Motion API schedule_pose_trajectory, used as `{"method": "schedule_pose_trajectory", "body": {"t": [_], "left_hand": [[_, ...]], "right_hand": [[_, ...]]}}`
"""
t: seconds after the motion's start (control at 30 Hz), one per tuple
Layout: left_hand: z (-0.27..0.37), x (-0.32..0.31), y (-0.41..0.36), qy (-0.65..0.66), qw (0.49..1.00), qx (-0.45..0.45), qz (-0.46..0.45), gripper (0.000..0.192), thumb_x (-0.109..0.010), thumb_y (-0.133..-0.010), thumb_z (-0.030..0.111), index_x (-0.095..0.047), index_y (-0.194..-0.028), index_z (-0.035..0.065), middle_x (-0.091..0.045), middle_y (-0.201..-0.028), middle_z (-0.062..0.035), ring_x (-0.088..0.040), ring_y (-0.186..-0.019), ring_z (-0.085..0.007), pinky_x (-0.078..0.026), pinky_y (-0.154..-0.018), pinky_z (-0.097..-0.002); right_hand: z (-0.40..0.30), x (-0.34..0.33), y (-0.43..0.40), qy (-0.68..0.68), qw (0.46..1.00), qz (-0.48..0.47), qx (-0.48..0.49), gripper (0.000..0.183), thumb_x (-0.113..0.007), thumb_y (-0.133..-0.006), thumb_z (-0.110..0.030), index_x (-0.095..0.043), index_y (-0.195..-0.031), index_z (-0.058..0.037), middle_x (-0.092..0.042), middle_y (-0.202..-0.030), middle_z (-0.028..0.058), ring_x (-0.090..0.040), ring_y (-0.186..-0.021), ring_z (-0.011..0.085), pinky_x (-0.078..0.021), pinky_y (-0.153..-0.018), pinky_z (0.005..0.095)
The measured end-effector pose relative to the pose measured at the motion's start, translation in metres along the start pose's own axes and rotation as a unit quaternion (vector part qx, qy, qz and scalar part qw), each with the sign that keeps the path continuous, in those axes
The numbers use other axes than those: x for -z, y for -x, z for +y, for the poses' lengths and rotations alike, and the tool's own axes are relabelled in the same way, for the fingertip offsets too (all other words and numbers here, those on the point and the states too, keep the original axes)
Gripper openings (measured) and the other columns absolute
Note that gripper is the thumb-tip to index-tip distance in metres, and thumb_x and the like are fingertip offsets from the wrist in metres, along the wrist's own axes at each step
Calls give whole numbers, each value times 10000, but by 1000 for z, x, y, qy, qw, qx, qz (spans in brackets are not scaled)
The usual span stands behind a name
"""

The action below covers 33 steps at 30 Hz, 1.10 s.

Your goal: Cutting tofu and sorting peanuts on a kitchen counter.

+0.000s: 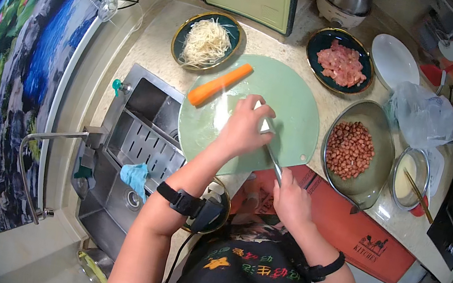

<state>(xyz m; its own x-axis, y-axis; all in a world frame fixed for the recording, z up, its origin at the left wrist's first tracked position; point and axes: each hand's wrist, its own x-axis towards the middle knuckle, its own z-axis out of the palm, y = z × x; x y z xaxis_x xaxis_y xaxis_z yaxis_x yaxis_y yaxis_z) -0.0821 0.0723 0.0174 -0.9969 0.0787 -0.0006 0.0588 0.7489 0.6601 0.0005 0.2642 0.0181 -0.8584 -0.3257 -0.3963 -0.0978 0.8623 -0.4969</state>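
My left hand [244, 131] grips a small white block [265, 123], whose material I cannot tell, above the round green cutting board [298, 95]. My right hand [292, 201] is closed around the handle of a metal-bladed tool, probably a knife [274, 160], seen nearly edge-on. Its blade runs from the right hand up to the white block. A peeled carrot [219, 85] lies on the board, up and left of my left hand. A plate of thin pale shreds [207, 42] stands behind the carrot. Chopped raw meat [341, 64] fills part of another dark plate.
Right of the board stand a bowl of reddish peanuts [350, 149], a metal bowl with pale liquid and chopsticks [404, 184], a plastic bag [424, 115] and a white plate [395, 60]. A steel sink [106, 206] with a faucet [24, 156] is at left; a cooktop [443, 225] lies far right.
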Motion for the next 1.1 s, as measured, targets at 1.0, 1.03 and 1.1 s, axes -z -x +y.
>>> {"method": "schedule_pose_trajectory", "body": {"t": [1.0, 1.03, 1.1], "left_hand": [[30, -5, -58, -355, 892, -19, -281, 446, -704, -649, 443, -673, -1025, 206, -620, -1011, -126, -644, -910, -300, -524, -767, -383], [29, -5, -57, -350, 895, -20, -277, 432, -703, -653, 436, -670, -1012, 197, -619, -1002, -125, -644, -900, -302, -522, -770, -393], [28, -6, -55, -353, 895, -19, -270, 428, -703, -656, 435, -668, -1008, 194, -618, -997, -125, -641, -899, -306, -521, -767, -396]], "right_hand": [[26, 14, -7, 5, 997, 67, 45, 390, -591, -859, -185, -491, -1216, -64, -629, -978, 161, -652, -775, 367, -539, -677, 449], [26, 14, -8, 8, 996, 69, 50, 393, -594, -859, -190, -496, -1218, -64, -630, -989, 159, -653, -777, 363, -540, -678, 445], [27, 15, -8, 12, 995, 76, 56, 391, -596, -859, -193, -502, -1215, -62, -631, -992, 157, -654, -778, 359, -540, -678, 442]]}}
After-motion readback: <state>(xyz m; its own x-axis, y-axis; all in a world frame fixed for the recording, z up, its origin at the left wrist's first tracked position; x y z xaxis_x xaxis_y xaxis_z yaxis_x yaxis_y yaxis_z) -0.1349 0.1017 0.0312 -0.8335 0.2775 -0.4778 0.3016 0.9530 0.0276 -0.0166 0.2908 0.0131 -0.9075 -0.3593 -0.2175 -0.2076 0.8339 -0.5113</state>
